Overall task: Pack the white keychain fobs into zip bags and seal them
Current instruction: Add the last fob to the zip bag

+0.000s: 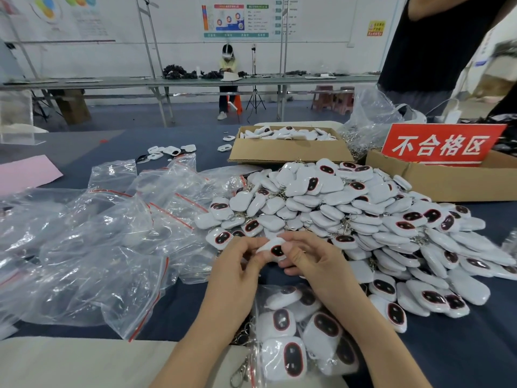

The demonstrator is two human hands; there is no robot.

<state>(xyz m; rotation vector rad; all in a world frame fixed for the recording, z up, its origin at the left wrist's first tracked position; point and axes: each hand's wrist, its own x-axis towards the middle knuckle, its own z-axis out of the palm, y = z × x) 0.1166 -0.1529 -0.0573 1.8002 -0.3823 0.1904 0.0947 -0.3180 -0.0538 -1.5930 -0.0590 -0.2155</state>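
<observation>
A big heap of white keychain fobs (pixel 349 208) with dark red-rimmed ovals covers the dark table in the middle and right. My left hand (pixel 237 273) and my right hand (pixel 313 264) meet just in front of the heap and both pinch one white fob (pixel 275 247) between their fingertips. Below my hands lies a clear zip bag (pixel 302 337) with several fobs inside. A loose pile of empty zip bags (pixel 112 239) with red zip strips spreads over the left of the table.
An open cardboard box (pixel 288 152) with more fobs stands behind the heap. A second box (pixel 447 180) with a red sign (pixel 442 144) stands at the right. Loose fob parts (pixel 170 151) lie at the back. A person in black (pixel 436 51) stands at the right edge.
</observation>
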